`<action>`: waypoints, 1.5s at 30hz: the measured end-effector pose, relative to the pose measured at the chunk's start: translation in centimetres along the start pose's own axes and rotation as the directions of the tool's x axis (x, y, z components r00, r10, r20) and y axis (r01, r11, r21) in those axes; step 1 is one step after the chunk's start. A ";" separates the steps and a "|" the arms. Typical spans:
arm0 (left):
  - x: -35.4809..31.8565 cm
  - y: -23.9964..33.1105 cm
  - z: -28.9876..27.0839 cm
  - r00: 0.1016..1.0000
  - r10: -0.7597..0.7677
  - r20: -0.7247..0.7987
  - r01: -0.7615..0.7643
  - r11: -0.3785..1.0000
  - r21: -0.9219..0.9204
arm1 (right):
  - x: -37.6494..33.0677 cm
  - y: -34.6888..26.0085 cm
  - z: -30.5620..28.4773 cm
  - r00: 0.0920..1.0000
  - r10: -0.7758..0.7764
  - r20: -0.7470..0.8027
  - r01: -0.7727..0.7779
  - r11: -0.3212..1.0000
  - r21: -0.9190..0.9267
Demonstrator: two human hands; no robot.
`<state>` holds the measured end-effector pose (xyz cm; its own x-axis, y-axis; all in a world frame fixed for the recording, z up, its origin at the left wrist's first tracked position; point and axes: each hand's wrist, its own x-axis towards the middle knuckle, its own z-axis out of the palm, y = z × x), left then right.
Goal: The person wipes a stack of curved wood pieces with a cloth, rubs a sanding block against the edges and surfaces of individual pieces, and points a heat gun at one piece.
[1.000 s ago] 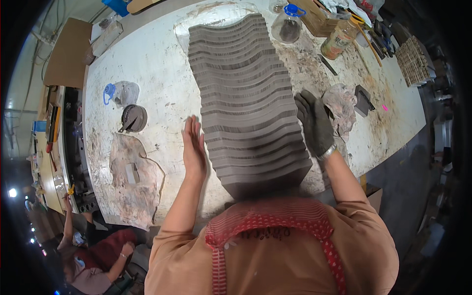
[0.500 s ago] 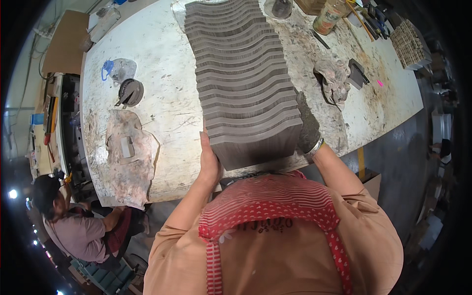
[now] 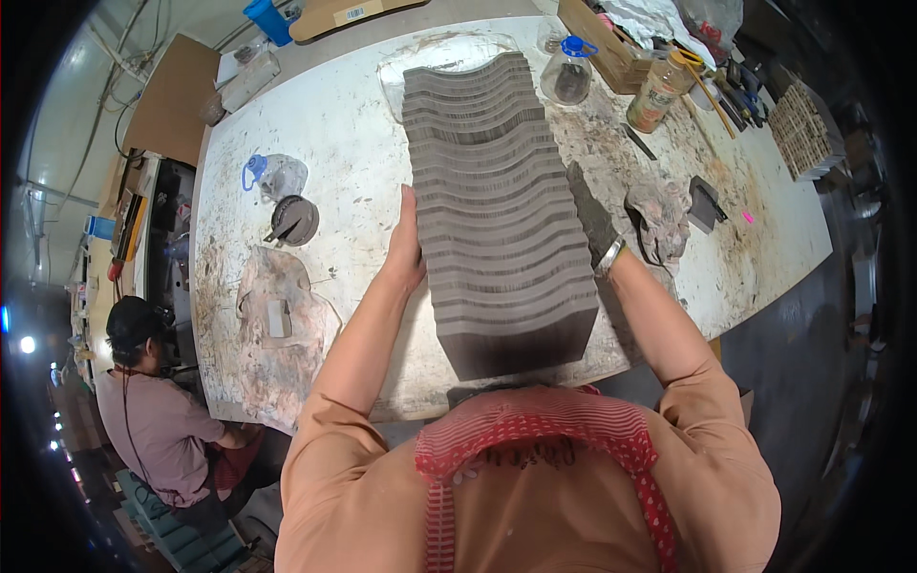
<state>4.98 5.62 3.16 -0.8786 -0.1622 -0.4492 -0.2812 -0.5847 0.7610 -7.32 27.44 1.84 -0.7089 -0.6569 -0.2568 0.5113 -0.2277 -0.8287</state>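
Observation:
A long row of wavy dark-grey slats [image 3: 501, 220], pressed face to face into one block, lies lengthwise in front of me on the stained white worktable [image 3: 349, 153]. My bare left hand [image 3: 407, 239] lies along the block's left side, its thumb side up and its other fingers mostly hidden. On the opposite side, my right hand [image 3: 594, 222] in a dark work glove presses against the block, fingers pointing away from me. The block is held between the two hands. Its smooth near end faces my red apron [image 3: 535, 430].
Left of the block are a blue-capped clear bottle [image 3: 277, 175], a round dark tin [image 3: 294, 221] and a stained cloth [image 3: 282, 306] bearing a small grey block [image 3: 278, 318]. Rightward lie a crumpled rag [image 3: 659, 220] and a drink bottle [image 3: 659, 94]. A person [image 3: 153, 411] sits at the left.
Both hands have slid farther along the block's sides, away from its near end. The view has shifted, so the table's far side shows more.

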 end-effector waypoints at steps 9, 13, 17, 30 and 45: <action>9.3 7.8 -0.7 0.982 0.180 0.058 -0.188 0.968 0.168 | 9.9 -4.7 -0.5 0.981 0.000 -0.193 -0.020 0.994 -0.104; 9.7 8.0 1.4 0.992 0.120 -0.039 -0.110 0.974 0.200 | 13.5 -2.5 -6.5 0.933 -0.348 0.096 0.321 0.679 -0.660; 8.9 8.2 0.5 0.990 0.053 -0.128 -0.028 0.981 0.192 | 10.3 -4.8 0.1 0.984 -0.063 -0.164 -0.001 0.931 -0.365; 12.1 10.5 1.6 0.985 0.076 -0.154 -0.044 0.979 0.201 | 17.4 -6.0 -3.0 0.988 -0.092 -0.125 0.043 0.936 -0.350; 15.5 11.9 1.0 0.980 0.116 -0.159 -0.064 0.952 0.301 | 20.8 -4.7 -7.3 0.947 -0.298 0.116 0.286 0.627 -0.724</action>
<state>-12.36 -3.02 5.77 -0.8326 -0.3535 -0.4264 -0.3273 -0.3070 0.8936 -28.04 20.10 -3.28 -0.7677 -0.6378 0.0616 -0.2341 0.1896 -0.9536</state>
